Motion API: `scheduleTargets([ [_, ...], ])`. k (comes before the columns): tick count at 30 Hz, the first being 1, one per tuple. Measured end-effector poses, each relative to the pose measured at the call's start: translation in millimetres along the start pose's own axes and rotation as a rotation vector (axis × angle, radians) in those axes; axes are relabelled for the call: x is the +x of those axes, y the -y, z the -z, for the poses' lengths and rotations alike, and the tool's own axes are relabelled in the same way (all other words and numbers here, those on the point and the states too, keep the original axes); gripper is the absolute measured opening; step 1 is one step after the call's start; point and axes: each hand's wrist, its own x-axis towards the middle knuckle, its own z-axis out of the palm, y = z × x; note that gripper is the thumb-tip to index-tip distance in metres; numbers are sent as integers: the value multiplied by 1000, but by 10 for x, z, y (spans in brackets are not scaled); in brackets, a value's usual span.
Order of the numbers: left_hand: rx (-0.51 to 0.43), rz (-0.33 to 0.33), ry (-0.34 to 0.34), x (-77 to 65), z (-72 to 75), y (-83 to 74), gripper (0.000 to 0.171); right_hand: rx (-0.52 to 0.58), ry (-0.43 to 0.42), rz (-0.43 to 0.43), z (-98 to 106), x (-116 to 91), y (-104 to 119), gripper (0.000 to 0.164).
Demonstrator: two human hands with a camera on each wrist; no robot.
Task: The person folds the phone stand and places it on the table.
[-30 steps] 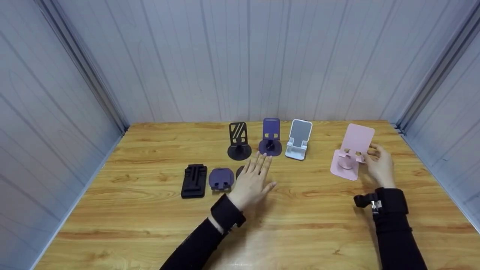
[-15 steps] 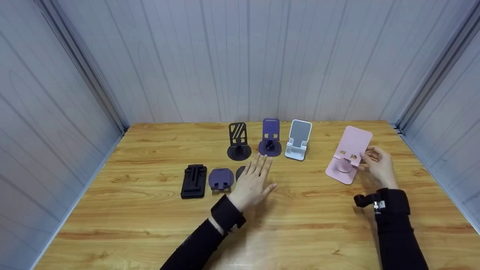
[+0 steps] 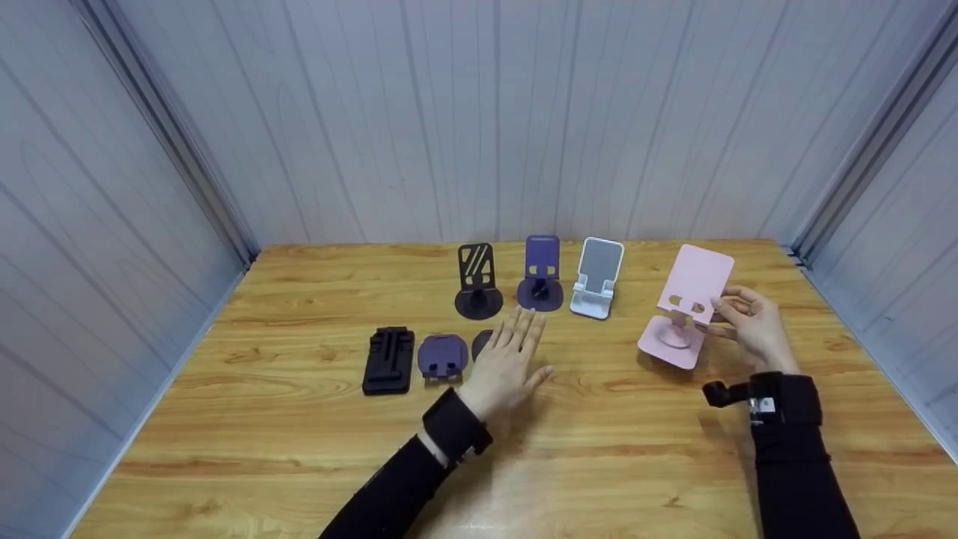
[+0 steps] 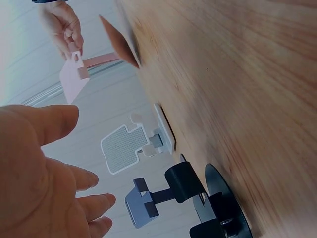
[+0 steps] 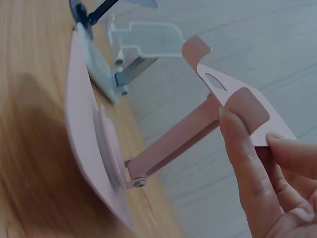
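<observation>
"Pink stand (image 3: 698,275), where?"
"Tilted, at the table's (image 3: 614,464) right, pinched by the right hand (image 3: 757,328); white stand (image 3: 600,268) to its left."
"Left hand (image 3: 500,376)?"
"Spread, gripping nothing, partly hiding a dark disc (image 3: 480,343). Upright purple stand (image 3: 542,252) beyond."

Soft light, faint shadows on wooden tabletop (image 3: 262,449), dim right wrist view
</observation>
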Motion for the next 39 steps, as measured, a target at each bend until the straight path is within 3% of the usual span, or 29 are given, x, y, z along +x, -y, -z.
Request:
scheduleTargets([
  [5, -45, -16, 22, 21, 9, -13, 73, 88, 68, 5, -202, -36, 67, 20],
  [10, -155, -86, -56, 58, 22, -13, 70, 15, 108, 40, -512, -85, 107, 25],
  [13, -269, -117, -91, 70, 17, 1, 68, -22, 130, 48, -683, -119, 114, 27],
  [17, -520, -97, -70, 81, -13, 33, 68, -71, 156, 53, -866, -172, 118, 28],
  [22, -849, 0, -32, 96, -62, 64, 66, -116, 152, 84, -1053, -236, 115, 26],
  [27, -1230, 89, -40, 143, -106, 55, 64, -113, 159, 152, -1177, -273, 90, 24],
  [30, -1395, 134, -44, 156, -102, 43, 64, -112, 173, 195, -1218, -283, 60, 23],
  [35, -1455, 154, -48, 139, -115, 50, 65, -115, 218, 255, -1261, -296, 3, 13],
  [39, -1467, 177, -54, 138, -127, 63, 63, -128, 230, 243, -1294, -305, -25, 10],
])
